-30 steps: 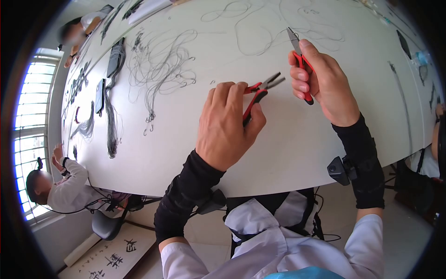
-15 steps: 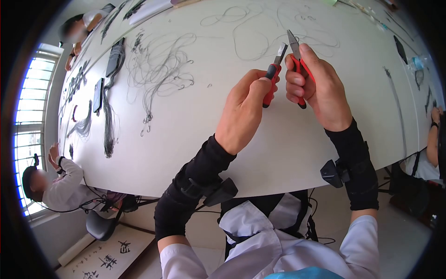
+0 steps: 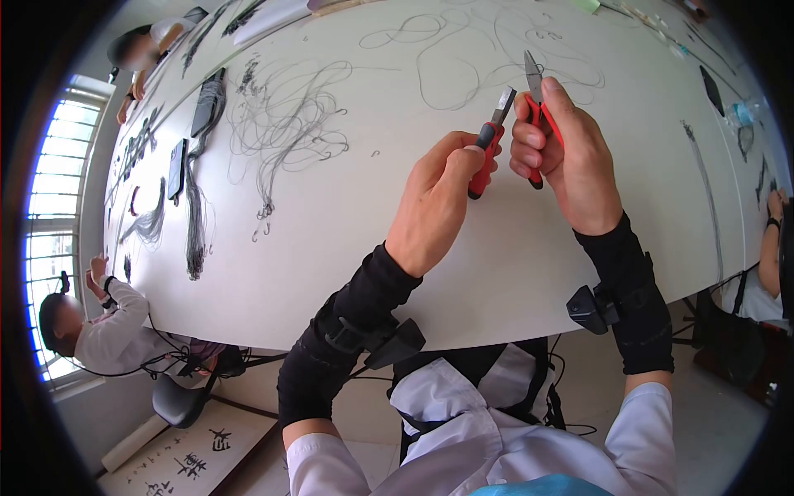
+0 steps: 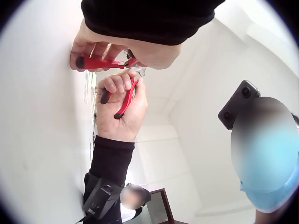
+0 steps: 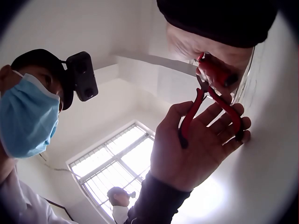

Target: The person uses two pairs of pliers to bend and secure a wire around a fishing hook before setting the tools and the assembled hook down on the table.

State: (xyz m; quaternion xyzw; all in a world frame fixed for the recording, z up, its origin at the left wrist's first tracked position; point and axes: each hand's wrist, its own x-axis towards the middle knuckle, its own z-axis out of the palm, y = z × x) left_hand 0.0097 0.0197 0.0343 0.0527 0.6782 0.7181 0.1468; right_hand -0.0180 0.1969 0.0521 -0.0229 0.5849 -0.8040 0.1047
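In the head view my left hand grips pliers with red and black handles, their flat jaws pointing up and right. The right wrist view shows these handles spread apart across the left palm. My right hand holds a second pair of red-handled pliers, its fingers curled round the handles and its narrow jaws pointing up. A small dark loop shows beside those jaws; whether they hold it I cannot tell. Both tools are close together, with a narrow gap between them in the head view.
Tangled line with hooks lies left on the white table, near a phone and a dark bundle of line. Loose line curls beyond the hands. Other people sit at the left and right edges.
My left hand has moved right and turned, bringing its pliers up beside the right hand's pair; their jaws no longer show spread in the head view. The right hand has shifted only slightly.
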